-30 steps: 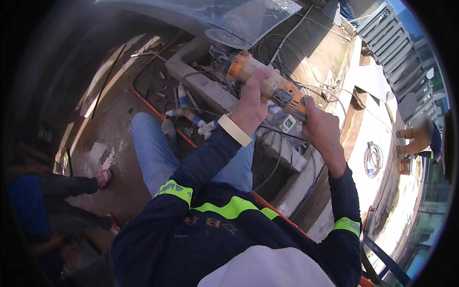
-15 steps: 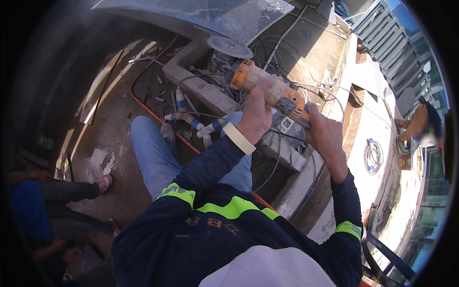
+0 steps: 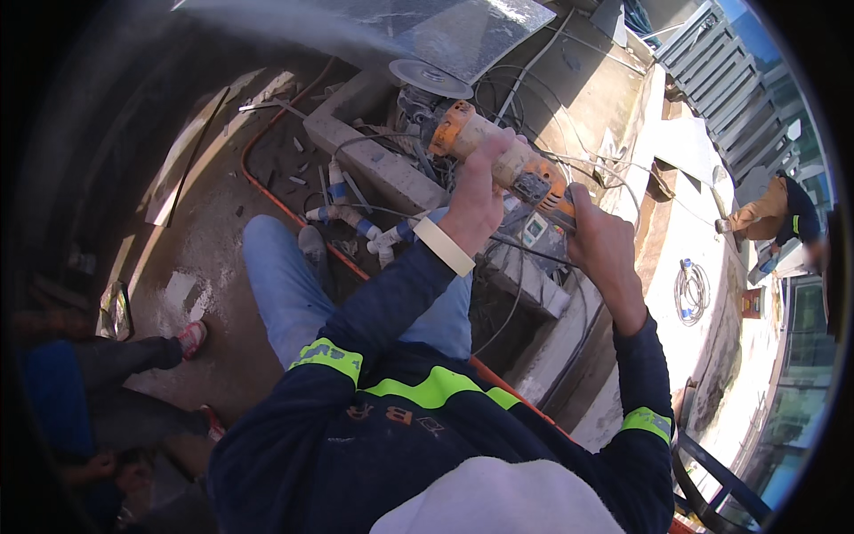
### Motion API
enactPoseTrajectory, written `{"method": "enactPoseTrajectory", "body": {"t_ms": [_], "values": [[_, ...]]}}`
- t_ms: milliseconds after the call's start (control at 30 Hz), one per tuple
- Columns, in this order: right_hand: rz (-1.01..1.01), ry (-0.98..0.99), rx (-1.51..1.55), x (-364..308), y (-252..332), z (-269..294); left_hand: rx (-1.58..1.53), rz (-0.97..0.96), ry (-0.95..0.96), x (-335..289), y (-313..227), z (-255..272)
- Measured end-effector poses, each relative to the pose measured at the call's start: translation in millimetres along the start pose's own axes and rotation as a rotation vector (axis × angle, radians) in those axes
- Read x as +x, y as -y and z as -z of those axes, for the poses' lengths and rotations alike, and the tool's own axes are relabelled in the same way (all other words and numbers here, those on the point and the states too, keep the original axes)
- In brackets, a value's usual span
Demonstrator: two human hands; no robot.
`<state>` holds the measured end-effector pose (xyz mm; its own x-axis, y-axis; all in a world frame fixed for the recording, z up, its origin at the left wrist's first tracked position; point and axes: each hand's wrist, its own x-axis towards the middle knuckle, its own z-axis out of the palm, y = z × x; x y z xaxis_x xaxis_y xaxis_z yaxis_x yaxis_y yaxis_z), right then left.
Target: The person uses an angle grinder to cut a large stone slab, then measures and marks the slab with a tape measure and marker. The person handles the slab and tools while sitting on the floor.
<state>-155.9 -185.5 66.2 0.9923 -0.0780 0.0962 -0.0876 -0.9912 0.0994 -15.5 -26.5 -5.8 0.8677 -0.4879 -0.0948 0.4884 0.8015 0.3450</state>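
An orange and cream angle grinder (image 3: 489, 151), its body dusty, is held in both my hands. My left hand (image 3: 474, 198) wraps round the middle of its body, and a pale band circles that wrist. Farther back, my right hand (image 3: 607, 242) is closed on the rear end, where a dark cable leads away. The round cutting disc (image 3: 431, 78) meets the near edge of a grey stone slab (image 3: 445, 40). A plume of pale dust (image 3: 302, 22) streams leftward from there. Whether the disc is inside the slab's edge cannot be made out.
Jointed white and blue pipes (image 3: 360, 224) lie by my knees, beside a concrete ledge (image 3: 374, 160). An orange hose (image 3: 258, 182) crosses the floor among scraps. At lower left is another person (image 3: 116, 374); a second person (image 3: 774, 209) bends at far right, near a coiled cable (image 3: 692, 292).
The dust plume has grown much denser and spreads left. The grinder has shifted very slightly right, still in both hands. The person at far right has moved.
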Motion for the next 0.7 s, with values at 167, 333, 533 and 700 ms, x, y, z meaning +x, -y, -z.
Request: {"method": "enactPoseTrajectory", "body": {"t_ms": [167, 333, 533, 700], "values": [[0.032, -0.030, 0.009, 4.6, 3.5, -0.4, 0.039, 0.026, 0.003, 1.0, -8.3, 1.2], [0.027, -0.006, 0.006, 9.4, 5.7, -1.3, 0.032, 0.020, -0.019, 5.9, -11.7, 3.7], [0.022, -0.017, 0.005, 11.4, 4.8, -5.5, -0.009, -0.001, -0.046, 12.3, -9.3, 6.1], [0.027, -0.030, 0.006, 13.4, 6.4, -7.5, -0.009, -0.009, -0.049, 10.6, -13.9, 6.9]]}}
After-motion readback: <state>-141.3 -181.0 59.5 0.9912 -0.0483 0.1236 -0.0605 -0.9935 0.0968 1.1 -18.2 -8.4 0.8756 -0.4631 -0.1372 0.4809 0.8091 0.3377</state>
